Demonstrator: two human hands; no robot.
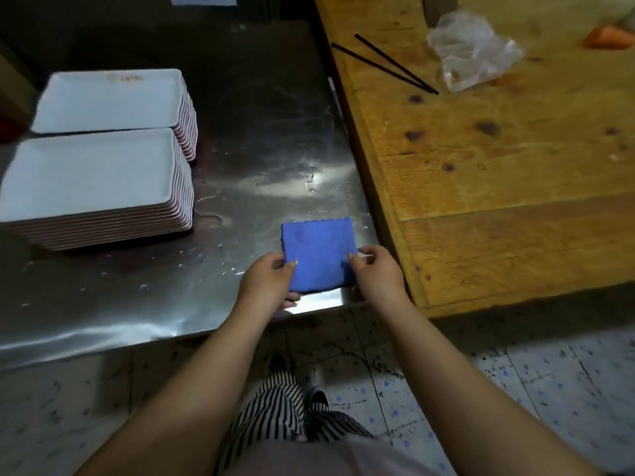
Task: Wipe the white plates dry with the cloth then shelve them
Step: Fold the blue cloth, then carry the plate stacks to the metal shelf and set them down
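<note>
Two stacks of white plates [99, 180] wait untouched on the wet steel surface [257, 132], none wiped or shelved yet, while her left hand [268, 280] and right hand [374, 269] each pinch the folded blue cloth [319, 252] near its edge.

A steel desk [261, 108] fills the left and centre, its surface scuffed and shiny, with water drops and a small puddle scattered toward 8 o'clock. Butting against its right edge, a wooden desk [498, 159] with dark knots runs from 12 to 3 o'clock. On the wood at 1 o'clock lie two black chopsticks [388, 63], their near ends touching and far ends spread apart. Just beside them, toward 2 o'clock, sits a crumpled clear plastic bag [470, 49]. An orange object [608, 37], too blurred to identify, lies at the upper right edge. Speckled floor tiles [532, 389] show at 5 o'clock.
</note>
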